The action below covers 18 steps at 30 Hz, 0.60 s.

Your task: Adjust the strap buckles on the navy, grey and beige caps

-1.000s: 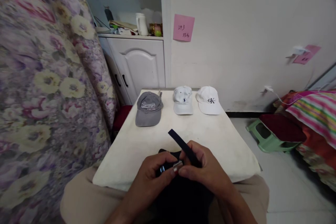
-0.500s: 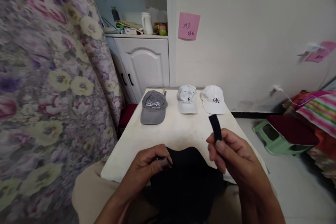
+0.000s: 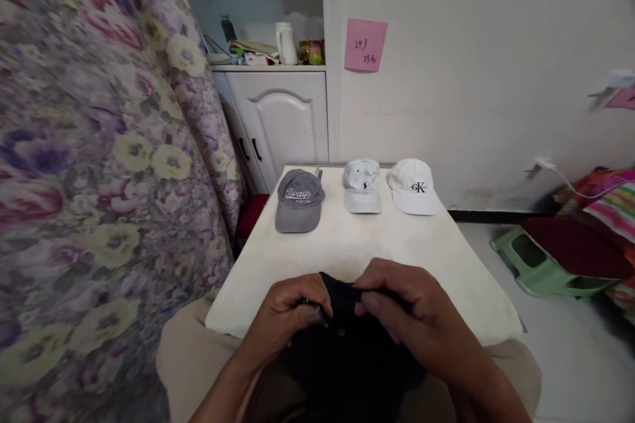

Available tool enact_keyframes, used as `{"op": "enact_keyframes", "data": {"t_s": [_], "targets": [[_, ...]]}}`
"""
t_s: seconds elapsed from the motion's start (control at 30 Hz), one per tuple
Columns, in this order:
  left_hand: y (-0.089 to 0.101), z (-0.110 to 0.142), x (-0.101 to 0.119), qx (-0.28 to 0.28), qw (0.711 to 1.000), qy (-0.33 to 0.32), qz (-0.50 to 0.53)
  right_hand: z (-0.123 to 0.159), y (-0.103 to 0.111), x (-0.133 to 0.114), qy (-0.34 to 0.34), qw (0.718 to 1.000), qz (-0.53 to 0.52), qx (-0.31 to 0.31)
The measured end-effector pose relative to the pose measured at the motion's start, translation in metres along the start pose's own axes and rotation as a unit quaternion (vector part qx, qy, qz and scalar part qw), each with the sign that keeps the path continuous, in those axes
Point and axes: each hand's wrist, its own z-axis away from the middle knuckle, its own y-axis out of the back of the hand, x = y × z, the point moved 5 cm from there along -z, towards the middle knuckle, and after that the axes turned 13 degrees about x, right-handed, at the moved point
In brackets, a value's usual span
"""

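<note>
Black cap [image 3: 354, 363], facing direction unclear, has its edge running crosswise, pinched by left hand [image 3: 285, 309] and right hand [image 3: 419, 304].

My left hand [image 3: 290, 310] and right hand [image 3: 414, 307] cover parts of the black cap [image 3: 352, 357], whose folds I can't make out. My view's right edge crops the striped bedding [image 3: 615, 208] and a pink note [image 3: 623, 99].
</note>
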Motion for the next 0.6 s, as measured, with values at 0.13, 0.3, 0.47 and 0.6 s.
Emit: {"op": "enact_keyframes", "data": {"t_s": [0.13, 0.3, 0.47, 0.6], "targets": [[0.002, -0.001, -0.003, 0.001, 1.000, 0.003, 0.005, -0.002, -0.008, 0.001, 0.000, 1.000, -0.001, -0.007], [0.005, 0.000, -0.004, 0.004, 1.000, -0.004, 0.005, -0.005, -0.013, 0.008, -0.012, 1.000, 0.011, -0.004], [0.004, -0.001, -0.004, 0.011, 1.000, -0.002, -0.013, -0.006, -0.014, 0.011, -0.039, 0.999, 0.013, -0.005], [0.002, -0.001, -0.003, 0.020, 1.000, 0.010, -0.011, -0.006, -0.015, 0.012, -0.049, 0.999, 0.018, -0.007]]}}
